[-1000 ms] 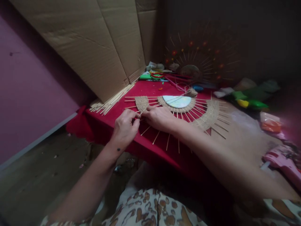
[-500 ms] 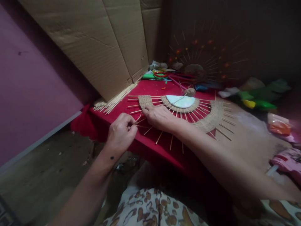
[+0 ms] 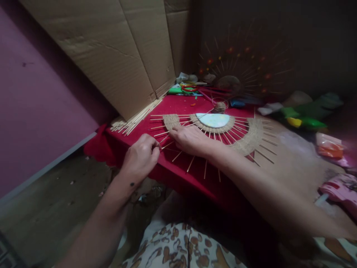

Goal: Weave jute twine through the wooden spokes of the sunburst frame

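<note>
A half-round fan frame of thin wooden sticks (image 3: 189,163) lies on the red cloth, with a pale half-disc (image 3: 214,120) at its centre. Brown twine is woven through the sticks in an inner ring and an outer band (image 3: 171,121). My left hand (image 3: 142,154) is closed in a pinch at the frame's near left edge, on a thin strand of twine (image 3: 164,139) beside the stick tips. Resting over the outer band, my right hand (image 3: 189,139) has its fingers bent onto the band's end and the sticks; the fingertips are partly hidden.
A twine ball (image 3: 220,107) sits behind the frame. Loose sticks (image 3: 136,119) lie under a leaning cardboard sheet (image 3: 111,48). Red-handled scissors (image 3: 189,88) are at the back. On the right are a pink glue gun (image 3: 340,191) and an orange packet (image 3: 330,146). A larger stick fan (image 3: 228,80) stands behind.
My left hand has shifted slightly left and the fan frame has turned a little. The twine ball has moved slightly, and its strand lies differently. My right hand stays on the band.
</note>
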`<control>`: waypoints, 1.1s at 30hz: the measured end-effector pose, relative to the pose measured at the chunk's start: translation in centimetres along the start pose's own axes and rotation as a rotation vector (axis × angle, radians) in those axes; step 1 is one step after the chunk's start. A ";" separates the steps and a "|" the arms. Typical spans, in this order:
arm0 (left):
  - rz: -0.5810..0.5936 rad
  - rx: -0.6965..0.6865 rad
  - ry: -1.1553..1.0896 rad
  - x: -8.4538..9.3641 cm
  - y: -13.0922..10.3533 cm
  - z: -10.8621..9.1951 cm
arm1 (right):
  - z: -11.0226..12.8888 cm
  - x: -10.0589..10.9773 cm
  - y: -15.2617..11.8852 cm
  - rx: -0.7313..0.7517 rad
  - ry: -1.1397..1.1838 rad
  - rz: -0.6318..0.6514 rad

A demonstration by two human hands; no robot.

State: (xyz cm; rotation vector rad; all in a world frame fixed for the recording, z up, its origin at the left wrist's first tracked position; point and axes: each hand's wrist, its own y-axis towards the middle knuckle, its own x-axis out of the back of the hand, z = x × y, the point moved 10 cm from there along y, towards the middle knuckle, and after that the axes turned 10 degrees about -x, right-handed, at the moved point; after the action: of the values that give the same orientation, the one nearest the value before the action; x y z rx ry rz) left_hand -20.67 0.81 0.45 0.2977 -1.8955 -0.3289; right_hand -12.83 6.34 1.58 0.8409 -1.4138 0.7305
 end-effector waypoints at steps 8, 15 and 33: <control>-0.045 -0.278 0.074 0.5 3.4 -2.7 | -0.2 0.7 -0.9 0.021 0.165 0.060; 0.051 -0.198 -0.082 -2.0 5.5 -1.6 | -1.7 0.9 -1.3 0.022 0.475 -0.037; -0.357 0.195 -0.406 0.8 3.5 3.8 | -2.0 0.0 0.1 -0.109 0.333 0.014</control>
State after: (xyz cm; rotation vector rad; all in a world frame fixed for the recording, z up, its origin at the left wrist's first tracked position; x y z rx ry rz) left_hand -24.65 4.09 1.16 0.7518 -2.2779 -0.4697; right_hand -11.83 8.03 1.61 0.5935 -1.1505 0.7579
